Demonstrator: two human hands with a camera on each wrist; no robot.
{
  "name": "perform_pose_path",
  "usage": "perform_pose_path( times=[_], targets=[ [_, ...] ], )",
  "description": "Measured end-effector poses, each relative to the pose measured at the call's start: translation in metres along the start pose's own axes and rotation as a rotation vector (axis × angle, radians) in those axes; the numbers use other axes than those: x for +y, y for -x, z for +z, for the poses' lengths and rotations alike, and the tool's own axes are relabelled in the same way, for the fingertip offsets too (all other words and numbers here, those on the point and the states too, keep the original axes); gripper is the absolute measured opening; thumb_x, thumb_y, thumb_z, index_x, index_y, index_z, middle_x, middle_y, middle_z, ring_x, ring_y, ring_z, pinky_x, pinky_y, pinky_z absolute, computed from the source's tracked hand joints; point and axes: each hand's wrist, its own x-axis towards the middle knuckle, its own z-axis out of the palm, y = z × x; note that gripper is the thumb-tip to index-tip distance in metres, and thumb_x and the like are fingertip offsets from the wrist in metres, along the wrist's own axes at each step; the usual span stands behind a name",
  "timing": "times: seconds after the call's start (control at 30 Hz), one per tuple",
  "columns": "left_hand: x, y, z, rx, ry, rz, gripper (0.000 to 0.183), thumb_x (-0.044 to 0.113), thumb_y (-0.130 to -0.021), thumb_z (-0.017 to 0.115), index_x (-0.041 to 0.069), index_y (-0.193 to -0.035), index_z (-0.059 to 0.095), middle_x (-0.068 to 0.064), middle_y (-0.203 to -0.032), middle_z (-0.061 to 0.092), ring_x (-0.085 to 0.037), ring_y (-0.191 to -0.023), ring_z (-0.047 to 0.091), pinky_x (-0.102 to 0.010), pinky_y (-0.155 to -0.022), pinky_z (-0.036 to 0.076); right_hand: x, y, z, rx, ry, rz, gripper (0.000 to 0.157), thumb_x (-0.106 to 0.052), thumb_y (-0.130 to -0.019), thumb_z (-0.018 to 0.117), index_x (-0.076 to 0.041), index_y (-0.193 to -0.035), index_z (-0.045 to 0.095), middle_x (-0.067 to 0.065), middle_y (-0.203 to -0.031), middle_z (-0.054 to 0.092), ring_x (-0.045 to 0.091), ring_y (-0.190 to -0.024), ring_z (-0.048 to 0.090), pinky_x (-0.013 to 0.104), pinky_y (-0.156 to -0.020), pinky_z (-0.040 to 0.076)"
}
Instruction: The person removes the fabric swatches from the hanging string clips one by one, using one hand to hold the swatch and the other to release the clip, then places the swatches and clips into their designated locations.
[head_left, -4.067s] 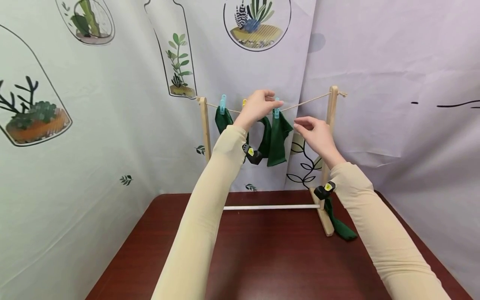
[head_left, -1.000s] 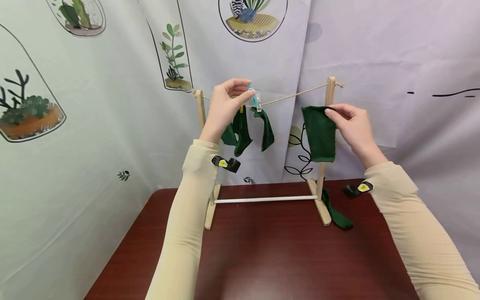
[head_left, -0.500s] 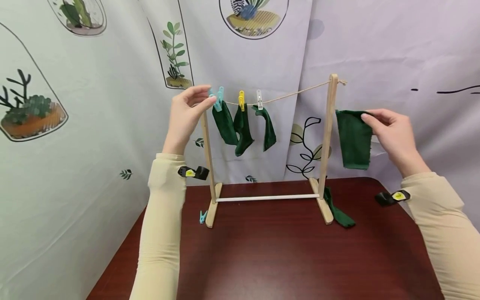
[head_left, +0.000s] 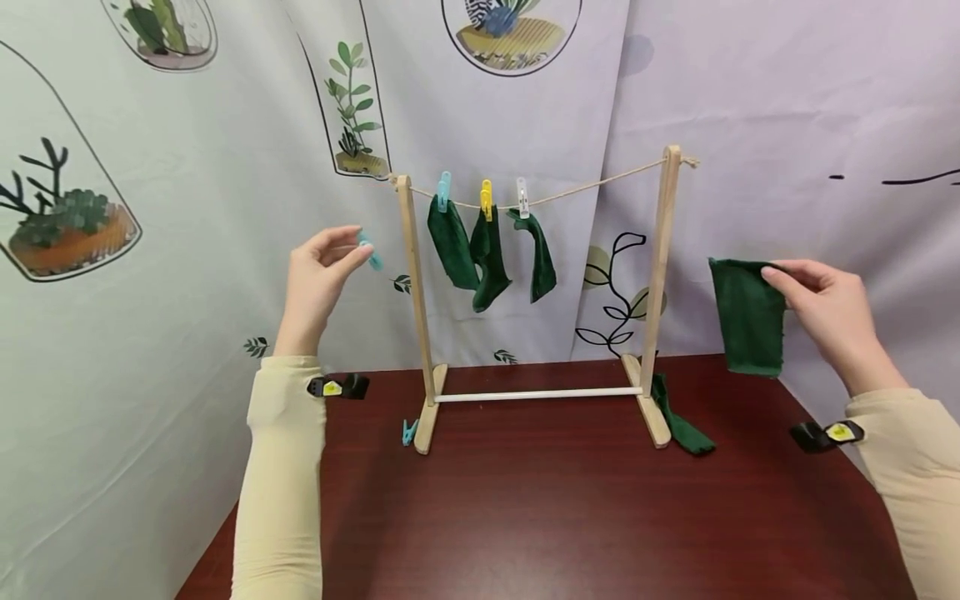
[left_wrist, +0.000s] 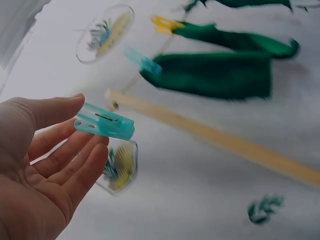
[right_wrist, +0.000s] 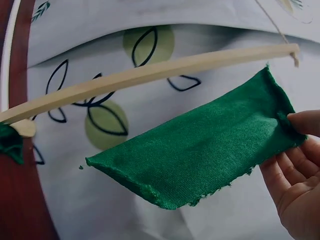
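Note:
My left hand (head_left: 318, 279) pinches a light blue clothespin (left_wrist: 107, 122) between thumb and fingertips, left of the wooden rack's post. Out to the right of the rack, my right hand (head_left: 832, 317) holds a green cloth piece (right_wrist: 195, 145) by its upper edge; the cloth hangs down flat with a frayed side. On the sagging line hang a green cloth (head_left: 452, 250) under a blue clothespin (head_left: 444, 192), a small green sock (head_left: 489, 258) under a yellow clothespin (head_left: 487, 200), and a narrow green piece (head_left: 542, 258) under a clear clothespin (head_left: 522, 197).
The wooden rack (head_left: 660, 275) stands at the back of the dark red table (head_left: 525, 517), with a white bar (head_left: 540, 395) low between its feet. A blue clothespin (head_left: 408, 432) lies by its left foot. Another green sock (head_left: 684, 429) lies by the right foot. Printed fabric hangs behind.
The blue clothespin came off the line in my left hand, which moved left and down. My right hand took the green cloth and carried it right, then lower.

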Motion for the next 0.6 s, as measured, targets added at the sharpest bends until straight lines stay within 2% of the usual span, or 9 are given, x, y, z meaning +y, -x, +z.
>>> perform_pose_path(
  times=[0.13, 0.3, 0.43, 0.6],
  targets=[
    [-0.023, 0.014, -0.011, -0.012, -0.062, -0.071, 0.048, 0.036, -0.091, 0.076, 0.014, -0.132, 0.067, -0.006, -0.129, 0.066, -0.008, -0.107, 0.064, -0.035, -0.095, 0.047, 0.016, 0.009, -0.001, -0.004, 0.017, 0.027, 0.018, -0.038, -0.096, 0.069, -0.032, -0.112, 0.074, -0.034, -0.081, 0.063, -0.001, -0.068, 0.053, 0.010, -0.061, 0.044],
    [-0.052, 0.035, -0.023, -0.041, -0.120, -0.156, 0.053, 0.042, -0.093, 0.073, 0.016, -0.137, 0.063, -0.007, -0.131, 0.064, -0.009, -0.111, 0.062, -0.045, -0.102, 0.044, 0.039, 0.021, -0.002, -0.036, 0.039, 0.070, 0.021, -0.039, -0.097, 0.068, -0.034, -0.116, 0.071, -0.037, -0.085, 0.061, -0.005, -0.072, 0.055, 0.011, -0.061, 0.046],
    [-0.077, 0.052, -0.028, -0.057, -0.193, -0.192, 0.053, 0.042, -0.095, 0.071, 0.013, -0.139, 0.061, -0.012, -0.132, 0.064, -0.021, -0.116, 0.062, -0.053, -0.103, 0.044, 0.056, 0.032, -0.001, -0.081, 0.075, 0.096, 0.022, -0.039, -0.099, 0.064, -0.033, -0.119, 0.068, -0.036, -0.087, 0.061, -0.007, -0.072, 0.060, 0.014, -0.061, 0.046],
    [-0.107, 0.072, -0.032, -0.078, -0.254, -0.235, 0.057, 0.046, -0.095, 0.069, 0.010, -0.139, 0.060, -0.018, -0.132, 0.062, -0.034, -0.120, 0.059, -0.056, -0.100, 0.045, 0.073, 0.046, 0.002, -0.107, 0.121, 0.118, 0.029, -0.043, -0.099, 0.063, -0.027, -0.123, 0.067, -0.033, -0.087, 0.061, -0.006, -0.073, 0.060, 0.016, -0.063, 0.046]
  ],
)
